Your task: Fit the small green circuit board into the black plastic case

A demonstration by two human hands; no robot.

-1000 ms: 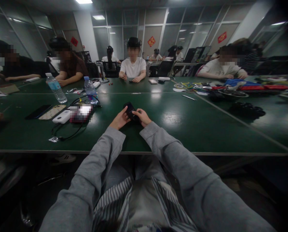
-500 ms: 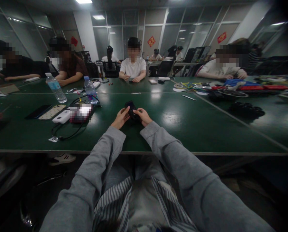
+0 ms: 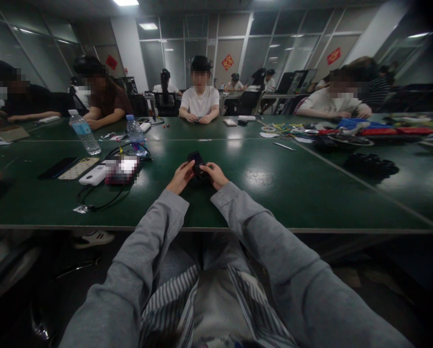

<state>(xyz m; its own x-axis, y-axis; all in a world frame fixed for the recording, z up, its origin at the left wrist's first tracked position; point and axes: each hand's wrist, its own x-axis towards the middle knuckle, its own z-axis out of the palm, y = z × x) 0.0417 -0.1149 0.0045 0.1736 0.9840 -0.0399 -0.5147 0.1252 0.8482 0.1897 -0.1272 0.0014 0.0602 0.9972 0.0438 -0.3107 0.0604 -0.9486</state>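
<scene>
Between my hands is a small black box-like device (image 3: pixel 195 158), tilted over the green table (image 3: pixel 292 198). My left hand (image 3: pixel 182 177) grips its left side, the thumb lying along the near face. On the other side, my right hand (image 3: pixel 215 175) holds it with the thumb pressed onto the front. The fingers beneath are largely hidden, and the device is too dark to tell its exact kind. Whether its lower edge touches the tabletop I cannot tell.
Left of my hands lie a dark phone (image 3: pixel 58 167), a patterned phone (image 3: pixel 79 168), a white power bank (image 3: pixel 93 174) and a looped black cable (image 3: pixel 109 205). Two water bottles (image 3: pixel 84 133) stand behind them. A pen (image 3: pixel 284 146) and a cable pile (image 3: pixel 285 128) are right; people sit around.
The black device and my left hand have shifted very slightly, and the left thumb sits a little lower on it. Both hands keep their hold.
</scene>
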